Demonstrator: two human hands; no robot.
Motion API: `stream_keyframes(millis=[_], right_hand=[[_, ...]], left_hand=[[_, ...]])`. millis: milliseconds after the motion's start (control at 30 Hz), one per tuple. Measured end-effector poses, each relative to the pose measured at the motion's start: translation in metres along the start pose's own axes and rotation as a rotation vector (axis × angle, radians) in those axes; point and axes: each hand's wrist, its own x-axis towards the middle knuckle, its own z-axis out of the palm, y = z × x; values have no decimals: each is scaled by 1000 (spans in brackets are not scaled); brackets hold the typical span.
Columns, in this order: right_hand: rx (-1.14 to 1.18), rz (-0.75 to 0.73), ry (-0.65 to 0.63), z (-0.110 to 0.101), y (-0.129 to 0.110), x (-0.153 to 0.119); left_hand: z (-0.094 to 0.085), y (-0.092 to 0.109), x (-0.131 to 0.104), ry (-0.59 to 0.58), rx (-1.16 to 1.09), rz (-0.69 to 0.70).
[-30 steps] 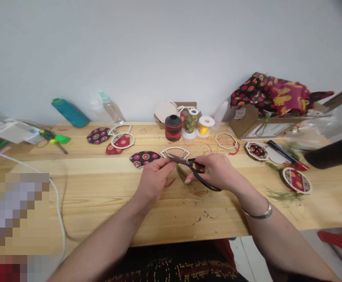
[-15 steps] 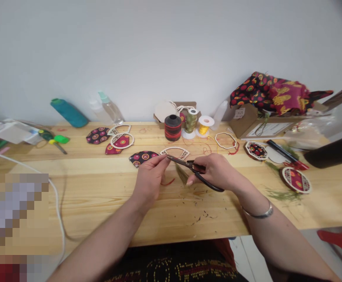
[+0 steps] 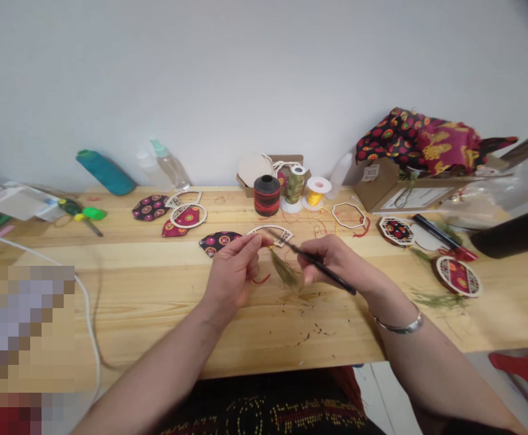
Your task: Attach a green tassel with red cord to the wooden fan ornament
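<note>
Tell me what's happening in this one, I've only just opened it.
A person works at a wooden table with both hands. The right hand holds a pair of black scissors, blades pointing toward the left hand. The left hand's thumb and fingers are pinched together at the top of a green tassel; exactly what they grip is partly hidden. Small dark scraps lie in front, and spools of thread stand behind.

One head-worn camera looks forward and down, from near above, across the table point(image 3: 150, 290) to the wall point(image 3: 228, 78).
</note>
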Motion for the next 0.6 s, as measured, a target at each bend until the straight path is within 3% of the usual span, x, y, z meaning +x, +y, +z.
stream_keyframes(millis=[100,167,400,600], right_hand=[[-192,117,327,-2,6,3],[-390,208,405,-3,10,7],[-578,246,174,4,8,10],[-697,251,133,17,11,12]], left_hand=[[-1,0,1,42,-22,-15],[-1,0,2,52,-29,-40],[0,-1,2,67,-36,-51],[1,0,3,76,-26,-34]])
